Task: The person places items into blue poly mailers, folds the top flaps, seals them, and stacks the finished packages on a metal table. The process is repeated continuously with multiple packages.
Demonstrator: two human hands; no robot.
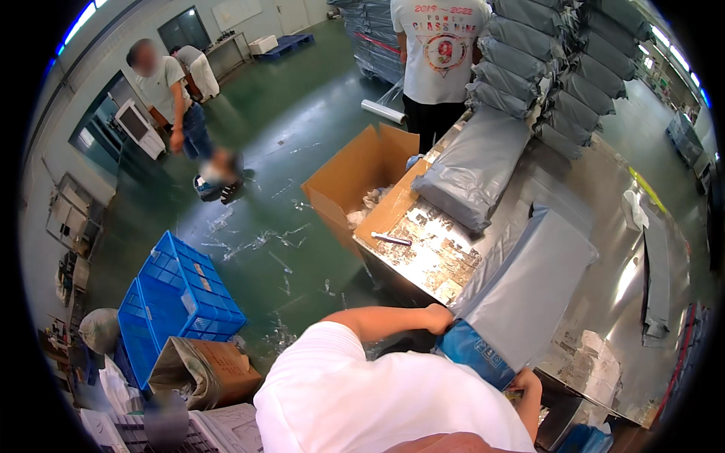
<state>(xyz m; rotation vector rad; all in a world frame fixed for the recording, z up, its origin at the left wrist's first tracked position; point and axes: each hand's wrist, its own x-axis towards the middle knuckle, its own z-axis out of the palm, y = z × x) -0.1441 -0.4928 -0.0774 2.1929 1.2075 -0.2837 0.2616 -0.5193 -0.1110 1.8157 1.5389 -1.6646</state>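
Grey mailer bag (529, 287) — blue packet (476, 353) inside

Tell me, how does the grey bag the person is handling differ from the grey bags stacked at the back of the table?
The grey bag in hand lies alone at the table's near edge, gripped by the left hand and right hand, with a blue item at its mouth. The stacked grey bags are piled high, plump and untouched. Both are grey plastic on the metal table.

A long grey plastic mailer bag (529, 283) lies flat on the steel table, its open end hanging over the near edge. A blue packet (477, 353) sits partway inside that mouth.
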